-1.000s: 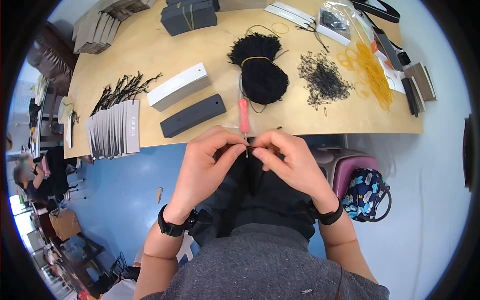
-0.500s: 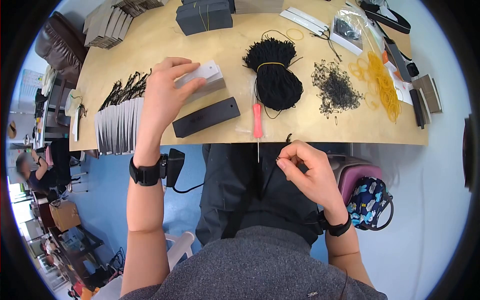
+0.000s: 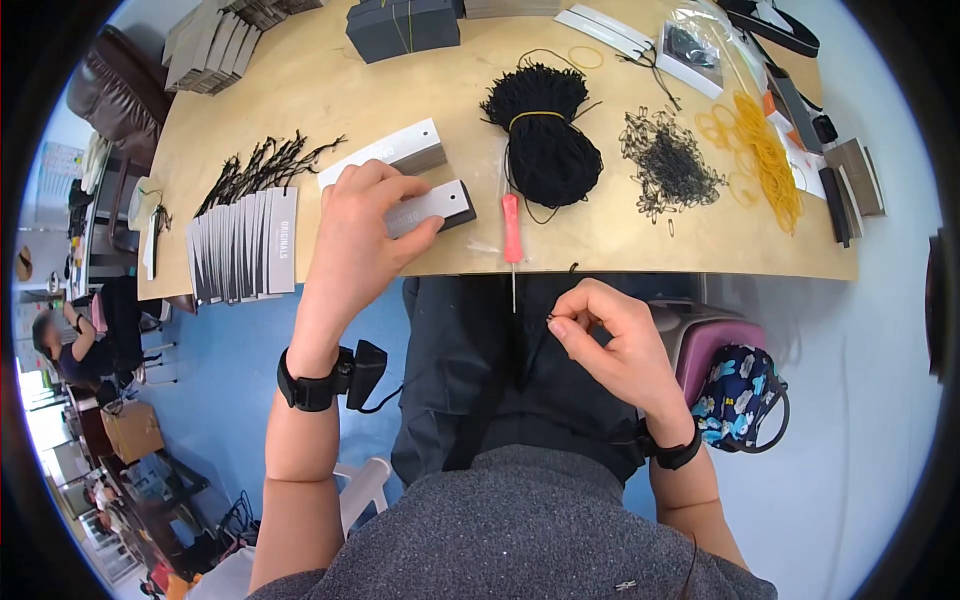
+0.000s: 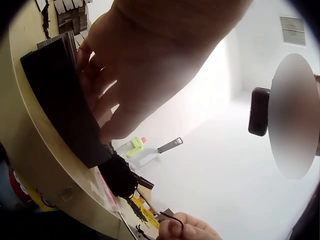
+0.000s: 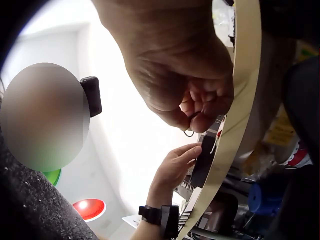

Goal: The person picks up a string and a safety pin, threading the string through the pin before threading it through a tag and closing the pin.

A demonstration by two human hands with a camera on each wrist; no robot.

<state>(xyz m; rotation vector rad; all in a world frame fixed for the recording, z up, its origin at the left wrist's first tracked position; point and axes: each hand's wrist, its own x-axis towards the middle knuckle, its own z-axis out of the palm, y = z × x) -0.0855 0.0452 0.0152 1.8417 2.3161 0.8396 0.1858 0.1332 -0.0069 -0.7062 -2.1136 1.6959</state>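
Over the dark stack of tags (image 3: 462, 216), the left hand (image 3: 362, 235) holds a light grey tag (image 3: 440, 201) between thumb and fingers, its holed end showing. Behind it lies the white stack (image 3: 418, 150). In the left wrist view the left hand (image 4: 145, 70) is beside the dark stack (image 4: 62, 100), and the tag cannot be made out. Over the lap, the right hand (image 3: 620, 345) pinches a thin black cord (image 4: 171, 217), which forms a small loop (image 5: 188, 133) below the fingertips in the right wrist view. A pink-handled tool (image 3: 512, 228) juts over the table edge.
Strung tags (image 3: 240, 245) are fanned out at the left. A black cord bundle (image 3: 553, 160), dark safety pins (image 3: 668, 168) and yellow rubber bands (image 3: 768, 165) lie across the middle and right. More stacks (image 3: 403, 28) stand at the back. The table's front edge (image 3: 650, 272) runs above the lap.
Both hands were together at the tool. Then the left hand went to the white stack and has now come over the dark stack with a light tag; the right moved slightly right, still pinching cord.
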